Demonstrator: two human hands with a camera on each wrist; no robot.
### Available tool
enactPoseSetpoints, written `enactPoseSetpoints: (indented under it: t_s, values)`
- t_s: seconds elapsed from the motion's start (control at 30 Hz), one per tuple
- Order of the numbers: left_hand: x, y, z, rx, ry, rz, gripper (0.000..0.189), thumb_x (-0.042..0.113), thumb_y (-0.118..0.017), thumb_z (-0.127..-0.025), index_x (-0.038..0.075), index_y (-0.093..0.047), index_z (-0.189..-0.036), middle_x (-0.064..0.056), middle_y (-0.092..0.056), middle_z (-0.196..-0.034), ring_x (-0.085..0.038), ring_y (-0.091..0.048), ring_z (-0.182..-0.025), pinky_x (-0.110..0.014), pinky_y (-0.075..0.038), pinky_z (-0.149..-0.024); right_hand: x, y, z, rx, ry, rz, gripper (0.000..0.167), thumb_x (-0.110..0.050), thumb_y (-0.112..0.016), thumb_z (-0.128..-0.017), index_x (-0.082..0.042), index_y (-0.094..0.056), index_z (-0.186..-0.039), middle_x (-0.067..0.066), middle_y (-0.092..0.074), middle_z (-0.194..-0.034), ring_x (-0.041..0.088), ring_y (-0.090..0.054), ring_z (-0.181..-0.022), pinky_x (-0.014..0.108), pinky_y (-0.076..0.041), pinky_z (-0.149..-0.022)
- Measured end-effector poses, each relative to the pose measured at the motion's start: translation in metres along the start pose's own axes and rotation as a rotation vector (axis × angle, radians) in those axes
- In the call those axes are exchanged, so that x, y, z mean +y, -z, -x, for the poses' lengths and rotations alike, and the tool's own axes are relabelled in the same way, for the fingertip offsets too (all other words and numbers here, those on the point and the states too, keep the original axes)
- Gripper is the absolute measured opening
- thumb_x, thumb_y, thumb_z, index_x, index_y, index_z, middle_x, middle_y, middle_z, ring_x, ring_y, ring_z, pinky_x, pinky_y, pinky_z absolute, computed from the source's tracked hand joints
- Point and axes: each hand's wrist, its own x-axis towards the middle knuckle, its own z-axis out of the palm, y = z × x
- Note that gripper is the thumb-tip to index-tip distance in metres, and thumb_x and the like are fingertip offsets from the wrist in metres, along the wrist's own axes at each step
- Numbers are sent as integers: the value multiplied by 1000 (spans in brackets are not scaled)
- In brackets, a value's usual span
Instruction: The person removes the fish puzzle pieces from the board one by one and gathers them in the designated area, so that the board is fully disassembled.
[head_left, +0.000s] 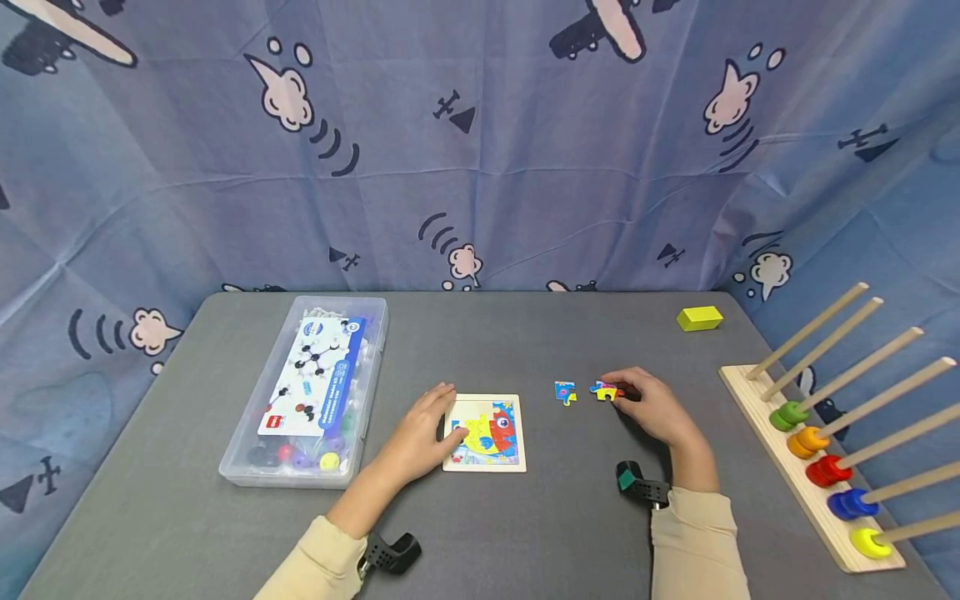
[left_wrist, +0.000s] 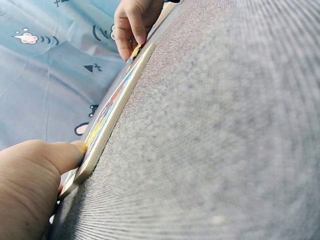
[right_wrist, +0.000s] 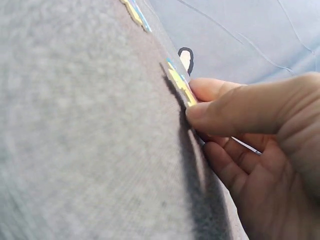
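Note:
In the head view a square wooden jigsaw puzzle board lies on the grey table, showing a red and yellow fish picture. My left hand holds its left edge: the thumb lies on the top face, while the fingers reach along the side toward the far left corner. To the right, my right hand pinches a blue and yellow puzzle piece between thumb and index finger, close over the table. Another puzzle piece, also blue and yellow, lies between that hand and the board.
Left of the board stands a clear plastic case with a molecule-model card and coloured balls inside. A wooden peg rack with coloured rings lines the right edge. Near the back right corner sits a yellow-green block. A patterned curtain hangs behind.

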Motion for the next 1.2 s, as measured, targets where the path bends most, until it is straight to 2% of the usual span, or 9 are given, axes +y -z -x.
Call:
enactPoseSetpoints:
  t_s: [0.4, 0.67, 1.0, 1.2]
  values:
    - [0, 0, 0, 1, 3, 0, 59, 27, -68, -86, -5, -51, -132, -17, -49, -140, -33, -41, -134, -47, -35, -112, 0, -2, -1, 9, 33, 11, 31, 5, -60, -86, 2, -63, -117, 21, -56, -116, 35, -54, -104, 51, -47, -89]
    - [1, 1, -1, 3, -1, -2, 59, 27, -67, -86, -6, -51, -132, -17, -50, -139, -33, -41, -134, -46, -34, -113, -1, -1, 0, -12, 9, -16, 35, 1, -60, -87, 2, -59, -122, 22, -53, -121, 38, -51, -110, 56, -43, -94]
    - [2, 1, 0, -9, 9, 0, 59, 27, -67, -86, -5, -51, -132, -17, -49, -140, -33, -40, -135, -47, -34, -113, -2, -3, -3, 80, 17, -92, 47, -5, -64, -87, 7, -49, -130, 26, -55, -126, 40, -50, -117, 54, -39, -102]
    - [2, 1, 0, -7, 7, 2, 59, 27, -67, -86, -5, -51, -132, -17, -49, -140, -32, -40, -135, -46, -32, -114, -14, -6, -7, 72, 35, -142, 52, -9, -65, -88, 6, -46, -133, 26, -53, -131, 40, -48, -123, 54, -38, -104]
